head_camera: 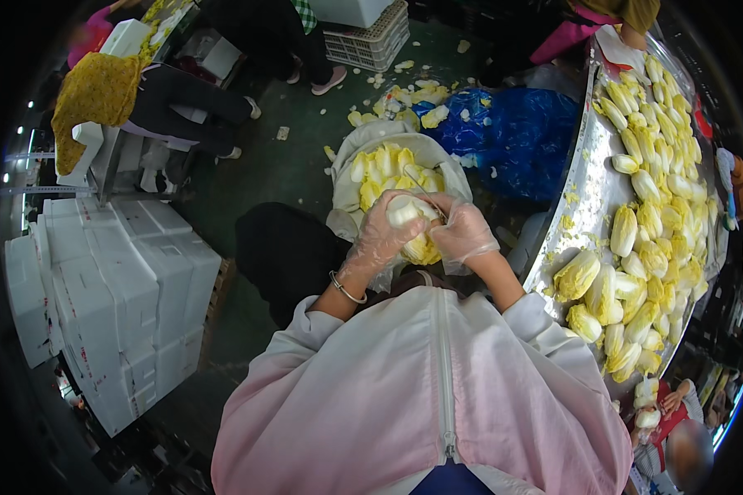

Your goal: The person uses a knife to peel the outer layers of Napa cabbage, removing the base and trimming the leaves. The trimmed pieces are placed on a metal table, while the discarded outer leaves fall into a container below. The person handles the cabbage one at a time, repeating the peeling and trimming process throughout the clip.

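Observation:
A napa cabbage (422, 249) is gripped in my left hand (374, 234), its white base turned up and its yellow leaves toward my body. Pinched in my right hand (469, 232) is a knife (422, 189), whose thin blade points away from me across the far side of the base. Both hands wear clear plastic gloves. Just beyond them stands a round bin with a pale liner (354, 143), holding loose yellow-white cabbage leaves (384, 167). My hands hide where the blade meets the cabbage.
To my right a metal table (574, 213) bears many napa cabbages (650, 216). Blue plastic bags (523, 139) and scattered leaves (427, 93) lie past the bin. White foam boxes (108, 272) are stacked on my left. Several other people work around, one in a yellow top (96, 93).

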{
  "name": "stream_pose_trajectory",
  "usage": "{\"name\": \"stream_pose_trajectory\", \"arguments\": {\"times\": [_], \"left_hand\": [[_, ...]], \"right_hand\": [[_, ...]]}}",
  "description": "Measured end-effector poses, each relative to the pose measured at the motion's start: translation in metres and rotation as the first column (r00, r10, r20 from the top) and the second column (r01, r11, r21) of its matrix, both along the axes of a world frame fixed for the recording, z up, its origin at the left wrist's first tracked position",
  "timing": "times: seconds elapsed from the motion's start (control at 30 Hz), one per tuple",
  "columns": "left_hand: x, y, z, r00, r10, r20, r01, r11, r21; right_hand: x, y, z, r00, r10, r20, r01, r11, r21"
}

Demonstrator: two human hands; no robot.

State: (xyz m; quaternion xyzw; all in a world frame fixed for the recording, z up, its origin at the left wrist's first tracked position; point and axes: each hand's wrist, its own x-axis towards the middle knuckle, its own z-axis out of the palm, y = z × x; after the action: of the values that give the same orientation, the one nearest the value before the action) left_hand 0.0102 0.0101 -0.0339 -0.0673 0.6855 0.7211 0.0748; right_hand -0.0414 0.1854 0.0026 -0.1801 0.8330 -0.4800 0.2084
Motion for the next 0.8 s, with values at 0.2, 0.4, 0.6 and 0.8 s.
{"name": "stream_pose_trajectory", "arguments": {"times": [0.2, 0.4, 0.6, 0.8], "left_hand": [[0.003, -0.004, 0.017, 0.999, -0.009, 0.046, -0.003, 0.965, 0.263], [0.004, 0.0, 0.013, 0.944, 0.208, 0.256, -0.324, 0.728, 0.604], [-0.003, -0.009, -0.002, 0.878, 0.283, 0.386, -0.475, 0.605, 0.639], [-0.002, -0.015, 0.018, 0.874, 0.18, 0.451, -0.48, 0.456, 0.75]], "right_hand": [[-0.013, 0.013, -0.008, 0.977, -0.132, 0.168, 0.135, 0.991, -0.01], [-0.019, 0.014, 0.008, 0.918, -0.133, 0.374, 0.127, 0.991, 0.043], [-0.023, 0.016, -0.005, 0.93, -0.241, 0.278, 0.255, 0.967, -0.014], [-0.035, 0.039, 0.001, 0.859, -0.371, 0.351, 0.397, 0.918, 0.0]]}}
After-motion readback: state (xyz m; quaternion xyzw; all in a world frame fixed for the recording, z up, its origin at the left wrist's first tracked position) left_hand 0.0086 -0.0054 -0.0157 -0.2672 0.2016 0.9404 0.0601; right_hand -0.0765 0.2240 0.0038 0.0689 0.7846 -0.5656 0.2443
